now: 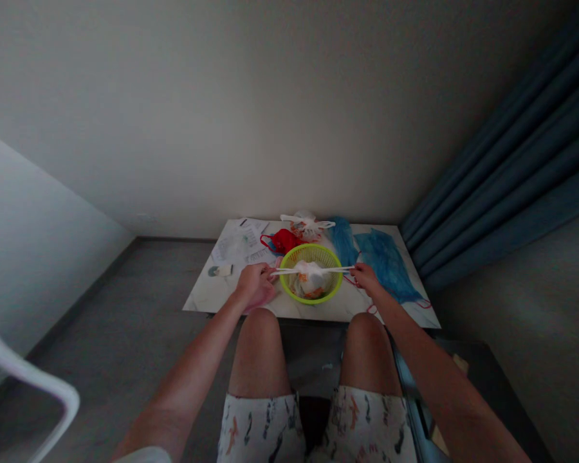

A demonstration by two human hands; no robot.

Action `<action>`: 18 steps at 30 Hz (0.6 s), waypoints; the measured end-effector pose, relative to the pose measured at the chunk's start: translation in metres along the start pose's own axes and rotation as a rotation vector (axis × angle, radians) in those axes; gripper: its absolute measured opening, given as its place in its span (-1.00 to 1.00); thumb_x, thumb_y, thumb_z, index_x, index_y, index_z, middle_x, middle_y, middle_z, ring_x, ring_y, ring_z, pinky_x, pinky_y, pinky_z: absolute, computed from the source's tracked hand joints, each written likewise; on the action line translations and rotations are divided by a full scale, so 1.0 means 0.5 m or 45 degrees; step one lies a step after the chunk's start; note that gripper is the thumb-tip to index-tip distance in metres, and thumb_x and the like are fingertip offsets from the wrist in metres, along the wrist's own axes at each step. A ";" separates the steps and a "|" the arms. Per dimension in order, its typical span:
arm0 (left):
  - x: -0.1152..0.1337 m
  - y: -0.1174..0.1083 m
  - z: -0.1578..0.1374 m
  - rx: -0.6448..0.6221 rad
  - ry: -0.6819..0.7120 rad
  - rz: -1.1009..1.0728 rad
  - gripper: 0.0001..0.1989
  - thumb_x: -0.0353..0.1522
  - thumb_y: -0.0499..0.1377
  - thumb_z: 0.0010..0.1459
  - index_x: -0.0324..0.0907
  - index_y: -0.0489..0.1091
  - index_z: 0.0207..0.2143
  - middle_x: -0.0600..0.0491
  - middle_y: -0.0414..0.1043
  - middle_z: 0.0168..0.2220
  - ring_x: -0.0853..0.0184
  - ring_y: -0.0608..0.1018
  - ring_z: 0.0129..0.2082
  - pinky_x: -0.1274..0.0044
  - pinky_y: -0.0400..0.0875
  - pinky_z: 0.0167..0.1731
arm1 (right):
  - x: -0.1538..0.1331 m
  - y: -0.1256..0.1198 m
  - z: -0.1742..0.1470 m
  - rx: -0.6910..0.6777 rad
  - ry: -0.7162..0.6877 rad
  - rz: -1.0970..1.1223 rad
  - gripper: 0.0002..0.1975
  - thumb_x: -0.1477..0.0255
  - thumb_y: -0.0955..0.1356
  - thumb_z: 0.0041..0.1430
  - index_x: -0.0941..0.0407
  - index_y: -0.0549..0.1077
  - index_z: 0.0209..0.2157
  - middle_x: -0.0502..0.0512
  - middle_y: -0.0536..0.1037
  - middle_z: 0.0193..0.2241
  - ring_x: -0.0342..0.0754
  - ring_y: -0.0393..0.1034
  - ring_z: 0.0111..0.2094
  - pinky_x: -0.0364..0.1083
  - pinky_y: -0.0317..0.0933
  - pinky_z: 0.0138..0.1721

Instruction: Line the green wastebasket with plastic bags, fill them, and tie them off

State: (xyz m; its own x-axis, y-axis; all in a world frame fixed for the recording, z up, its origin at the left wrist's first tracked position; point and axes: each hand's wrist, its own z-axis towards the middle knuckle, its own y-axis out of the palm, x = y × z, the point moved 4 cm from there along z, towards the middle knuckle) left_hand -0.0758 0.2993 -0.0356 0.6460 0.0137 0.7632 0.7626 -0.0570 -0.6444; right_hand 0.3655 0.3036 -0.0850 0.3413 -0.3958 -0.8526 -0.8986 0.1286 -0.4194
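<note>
A white plastic bag [312, 280] with orange print sits in a yellow-green plastic basket [285, 283] on the low table. Its twisted handles stretch sideways over the basket's rim. My left hand [255, 280] is closed on the handle at the left, just outside the rim. At the right, my right hand [365, 277] pinches the opposite handle, so both are drawn taut. What the bag contains cannot be made out. Something pink [265, 294] lies under and beside my left hand.
Behind the basket are a red bag [284, 240] and another tied white bag [309, 225]. Blue plastic bags [388, 263] lie at the right. Printed papers [244, 244] and a small card-like item [220, 271] are at the left of the marble-patterned table [203, 292]. A blue curtain [492, 173] hangs at the right.
</note>
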 end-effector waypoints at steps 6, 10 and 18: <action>-0.029 -0.006 -0.008 0.032 0.023 0.115 -0.67 -0.10 0.26 0.36 -0.12 0.61 -0.36 -0.03 0.69 -0.33 0.15 0.62 -0.31 0.44 0.31 -0.27 | -0.009 -0.011 0.002 0.021 0.001 -0.009 -0.72 0.34 0.52 0.08 0.01 0.35 -0.52 -0.13 0.29 -0.68 -0.13 0.17 -0.63 -0.18 0.01 -0.60; -0.024 0.008 -0.013 0.050 0.044 0.141 -0.63 -0.04 0.22 0.43 -0.10 0.61 -0.29 -0.01 0.69 -0.31 0.17 0.62 -0.31 0.45 0.31 -0.29 | -0.021 -0.019 -0.006 -0.015 -0.055 0.015 -0.76 0.32 0.48 0.15 0.02 0.37 -0.49 -0.09 0.35 -0.65 -0.12 0.22 -0.62 -0.17 0.07 -0.59; 0.099 0.104 -0.012 0.003 0.505 0.257 -0.40 -0.06 0.50 0.21 -0.09 0.54 0.21 -0.23 0.62 0.18 -0.12 0.61 0.21 0.19 0.44 0.24 | -0.111 0.027 -0.058 0.006 -0.713 -0.026 -0.39 0.26 0.60 0.01 0.05 0.54 0.12 0.22 0.66 0.05 0.15 0.58 -0.06 0.18 0.53 0.01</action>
State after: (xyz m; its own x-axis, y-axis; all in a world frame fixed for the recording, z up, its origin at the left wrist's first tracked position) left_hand -0.0045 0.2910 -0.0311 0.7188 -0.3815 0.5811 0.6231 -0.0172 -0.7820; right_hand 0.3264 0.3010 -0.0341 0.4542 0.1451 -0.8790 -0.8894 0.1308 -0.4379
